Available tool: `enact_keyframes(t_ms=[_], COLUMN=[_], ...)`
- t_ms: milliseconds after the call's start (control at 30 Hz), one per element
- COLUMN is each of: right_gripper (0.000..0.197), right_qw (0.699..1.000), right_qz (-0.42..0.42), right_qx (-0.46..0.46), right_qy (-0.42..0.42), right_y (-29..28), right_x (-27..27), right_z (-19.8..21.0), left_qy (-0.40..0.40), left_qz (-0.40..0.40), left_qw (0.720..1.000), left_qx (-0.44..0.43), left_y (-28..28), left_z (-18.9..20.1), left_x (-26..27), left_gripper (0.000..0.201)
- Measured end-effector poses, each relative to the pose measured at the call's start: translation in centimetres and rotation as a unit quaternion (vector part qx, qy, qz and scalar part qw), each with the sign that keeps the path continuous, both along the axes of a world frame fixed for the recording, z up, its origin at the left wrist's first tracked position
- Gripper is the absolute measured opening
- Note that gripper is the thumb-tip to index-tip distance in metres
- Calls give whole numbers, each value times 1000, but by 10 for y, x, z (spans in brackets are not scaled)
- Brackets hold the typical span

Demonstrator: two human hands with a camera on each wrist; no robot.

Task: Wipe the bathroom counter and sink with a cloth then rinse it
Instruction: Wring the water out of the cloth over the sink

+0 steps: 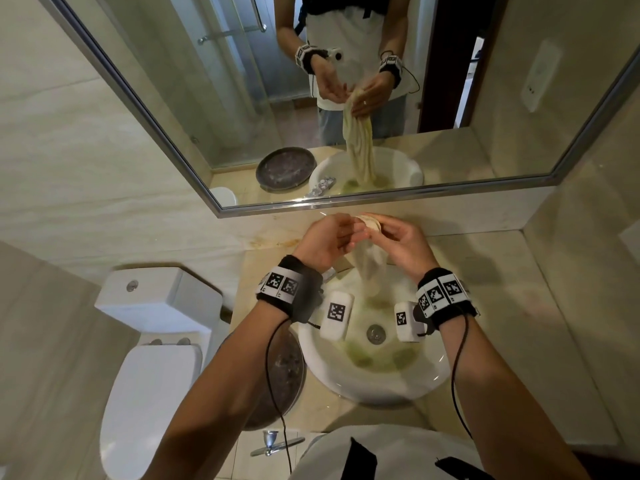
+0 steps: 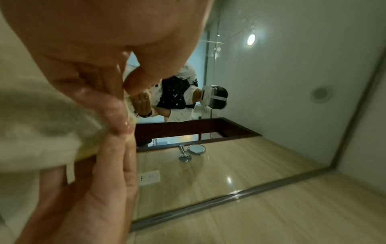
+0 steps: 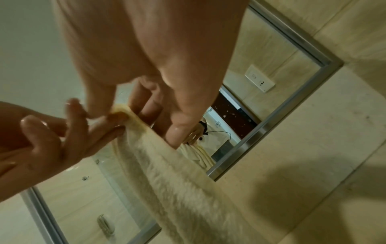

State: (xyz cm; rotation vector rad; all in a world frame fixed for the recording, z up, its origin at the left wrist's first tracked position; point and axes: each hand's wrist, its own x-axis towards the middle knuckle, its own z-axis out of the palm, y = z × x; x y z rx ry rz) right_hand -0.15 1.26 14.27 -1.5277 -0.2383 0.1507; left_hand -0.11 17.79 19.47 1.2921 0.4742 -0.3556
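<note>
Head view shows the largest item first: the wall mirror [image 1: 242,98], which spans the wall above the beige stone counter [image 1: 502,306] and reflects your torso and hands. Left of the counter stands the white toilet [image 1: 152,358] with its cistern against the wall. On the counter sits the round white vessel sink [image 1: 426,372], with greenish-yellow patches on its inner surface and a metal drain [image 1: 376,333] at the centre. A dark round tray [image 1: 284,372] lies on the counter touching the left side of the sink, partly hidden by your left forearm.

You hold the cream cloth [image 1: 370,261] above the back of the sink, close to the mirror's lower frame. Its upper end is bunched between both hands; the rest hangs down in a loose column toward the basin. Whether the lower end touches the basin cannot be determined.

Your left hand [image 1: 325,242] pinches the top edge of the cloth [image 3: 188,189] between thumb and fingertips, as the right wrist view confirms; the remaining fingers are spread and relaxed. Your right hand [image 1: 401,244] grips the same bunched end, fingers curled around it. In the left wrist view, wet fingertips [image 2: 121,122] of both hands meet at the yellowed cloth edge [image 2: 41,128].

Each wrist carries a black band with printed markers and a white camera unit.
</note>
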Motion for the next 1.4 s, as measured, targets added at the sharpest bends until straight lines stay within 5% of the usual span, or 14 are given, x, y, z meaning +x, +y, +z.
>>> enact_keyframes(t_ms=[133, 233, 267, 300, 400, 467, 733, 1033, 1167, 1267, 1333, 1400], right_gripper=[22, 15, 12, 11, 41, 47, 41, 41, 39, 38, 59, 80], right_qw=[995, 994, 995, 997, 995, 993, 988, 978, 974, 988, 987, 985], right_qz=[-88, -97, -85, -71, -51, -55, -136, -186, -190, -96, -38, -20], right_qx=[8, -4, -17, -31, -81, -105, -73, -88, -119, -96, -81, -65], right_qy=[47, 51, 39, 25, -2, -20, 9, 14, 17, 78, 131, 156], right_y=[-2, -8, -9, -10, -10, -11, -20, -30, -21, -7, 2, 9], right_x=[5, 12, 14, 16, 18, 16, 21, 22, 17, 2, -5, -8], right_z=[-9, -12, -11, -9, 0, 4, 0, -9, -12, 4, 8, 7], left_qy=[-113, -242, -258, -243, -184, -205, -255, -396, -424, -423, -409, -413], left_qz=[-84, -159, -227, -289, -355, -351, -326, -245, -193, -150, -130, -117], left_qw=[974, 842, 804, 797, 822, 817, 769, 693, 722, 757, 773, 760], left_qx=[177, 455, 485, 471, 405, 408, 486, 550, 511, 476, 467, 487], left_y=[2, 12, 13, 14, 7, 7, 10, 23, 16, 3, -3, -5], left_z=[-3, -21, -28, -37, -50, -61, -80, -51, -43, -33, -28, -24], left_x=[0, 5, 6, 8, 3, 2, -3, -13, -11, -11, -8, -6], left_gripper=[28, 49, 56, 54, 25, 24, 29, 32, 27, 19, 14, 11])
